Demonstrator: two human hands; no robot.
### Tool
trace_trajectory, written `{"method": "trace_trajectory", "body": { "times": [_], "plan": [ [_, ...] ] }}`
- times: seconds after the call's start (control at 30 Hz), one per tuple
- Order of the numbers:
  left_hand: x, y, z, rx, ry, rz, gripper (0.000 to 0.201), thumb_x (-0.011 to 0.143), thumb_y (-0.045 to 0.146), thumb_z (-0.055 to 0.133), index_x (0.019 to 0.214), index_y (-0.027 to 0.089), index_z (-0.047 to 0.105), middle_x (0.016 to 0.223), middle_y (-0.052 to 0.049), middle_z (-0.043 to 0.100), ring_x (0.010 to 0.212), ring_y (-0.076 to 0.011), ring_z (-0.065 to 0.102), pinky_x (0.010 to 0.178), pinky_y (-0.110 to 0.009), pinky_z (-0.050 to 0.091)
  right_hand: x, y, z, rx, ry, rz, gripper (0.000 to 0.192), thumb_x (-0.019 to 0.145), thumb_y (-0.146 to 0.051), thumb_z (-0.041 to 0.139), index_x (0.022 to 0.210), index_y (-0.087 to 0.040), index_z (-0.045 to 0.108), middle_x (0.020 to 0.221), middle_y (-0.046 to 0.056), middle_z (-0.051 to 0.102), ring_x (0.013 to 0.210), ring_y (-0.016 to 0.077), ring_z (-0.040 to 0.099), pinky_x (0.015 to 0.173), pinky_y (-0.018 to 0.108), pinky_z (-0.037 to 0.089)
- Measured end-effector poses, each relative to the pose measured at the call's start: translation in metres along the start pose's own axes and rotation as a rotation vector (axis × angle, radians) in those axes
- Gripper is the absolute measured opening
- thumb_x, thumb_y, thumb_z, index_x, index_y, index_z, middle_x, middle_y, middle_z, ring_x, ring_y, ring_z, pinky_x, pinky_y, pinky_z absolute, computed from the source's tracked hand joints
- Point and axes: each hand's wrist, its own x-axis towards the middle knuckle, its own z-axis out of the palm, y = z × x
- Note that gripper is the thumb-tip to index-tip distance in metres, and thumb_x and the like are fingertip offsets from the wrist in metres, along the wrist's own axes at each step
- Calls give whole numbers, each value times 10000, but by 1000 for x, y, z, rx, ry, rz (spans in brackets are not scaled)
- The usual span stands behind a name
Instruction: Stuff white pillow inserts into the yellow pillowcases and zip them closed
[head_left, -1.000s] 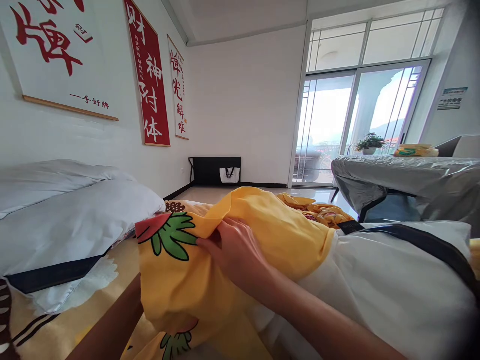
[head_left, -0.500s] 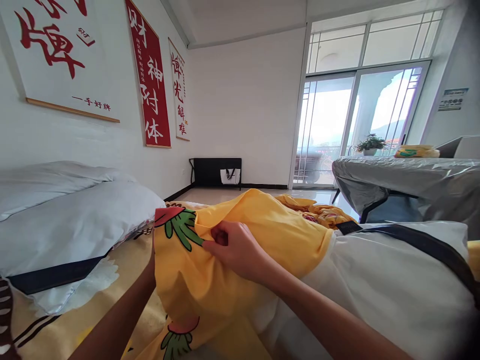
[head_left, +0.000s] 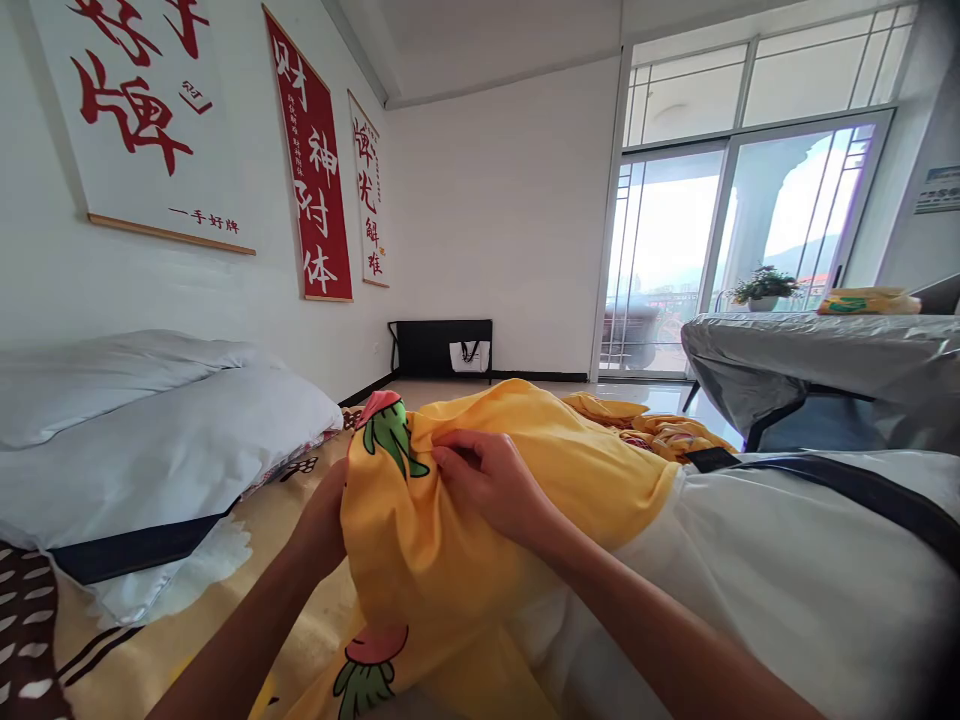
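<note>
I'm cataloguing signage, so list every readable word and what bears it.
"一手好牌": small line at the foot of the white scroll; large "好牌" above, with another character cut off.
"财神附体": red scroll; side column too small.
"牌光解难": narrow white scroll; side text too small.
Unreadable: white bag, wall sign, yellow packet, black tag.
Yellow fabric: no words visible.

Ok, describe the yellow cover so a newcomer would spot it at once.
At lower right is a white, dark-banded pillow; the yellow cover sits over its left end. The right hand pinches it near a pink-and-green print, unlike the crumpled yellow cloth beyond.
</note>
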Motion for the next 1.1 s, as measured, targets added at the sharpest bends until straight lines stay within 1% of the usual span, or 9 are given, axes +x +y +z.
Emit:
{"method": "trace_trajectory", "body": {
  "times": [0.13,0.27,0.37,0.47,0.53,0.63,0.73,0.93,1.1],
  "plan": [
    [-6,9,-5,-73,-264,-108,514,559,622,758,795,170,684,682,-61,670,700,-241,652,594,-303,519,-2,2,-4,-270,46,-284,225,890,-167,483,927,-183,705,921,38,687,855,151,579,817,295,405],
    [-7,14,9,28,-143,-79,404,605,350,816,927,155,668,815,-59,713,795,-252,673,653,-296,532,-9,2,-9,-620,14,-475,291,883,-120,469,1007,-224,711,977,65,629,914,178,518,834,333,360],
    [-8,15,17,18,-109,-54,375,618,305,806,934,152,673,835,-58,729,789,-256,680,637,-291,536,-7,0,-18,-737,17,-533,352,872,-91,448,1039,-265,705,1065,69,601,988,193,502,880,358,332],
    [-11,19,19,32,-134,-81,398,595,319,820,932,149,693,833,-66,737,747,-259,686,633,-308,546,6,-2,-33,-740,120,-495,359,874,-130,463,1153,-265,643,1230,88,548,1104,213,478,951,393,301],
    [-12,22,18,48,-156,-97,418,569,335,833,922,149,709,827,-68,739,736,-263,688,654,-327,555,17,-1,-44,-703,85,-411,346,869,-198,498,1199,-231,597,1211,100,564,1117,224,473,958,401,306],
    [-12,24,14,85,-141,-88,392,548,347,843,866,152,722,817,-70,740,769,-279,690,662,-331,560,28,2,-54,-576,-119,-203,210,855,-210,452,902,-198,657,802,23,613,844,178,526,768,299,381],
    [-9,20,6,186,-70,-17,349,568,365,834,819,155,714,809,-71,737,798,-281,683,641,-307,550,32,5,-59,-435,-87,-68,238,820,-172,386,679,-180,579,586,-34,469,595,113,423,582,234,312],
    [-11,12,-8,252,90,126,346,666,421,777,865,152,688,873,-77,723,840,-258,653,678,-290,518,33,11,-61,-452,-29,-99,238,814,-245,430,606,-175,523,564,-42,417,574,98,381,539,237,242],
    [-18,10,-7,126,148,226,356,730,399,735,992,165,682,928,-58,694,920,-241,616,790,-295,489,33,2,-58,-522,-48,-155,169,766,-175,445,707,-174,604,709,-14,569,666,117,456,654,245,317]
  ]
}}
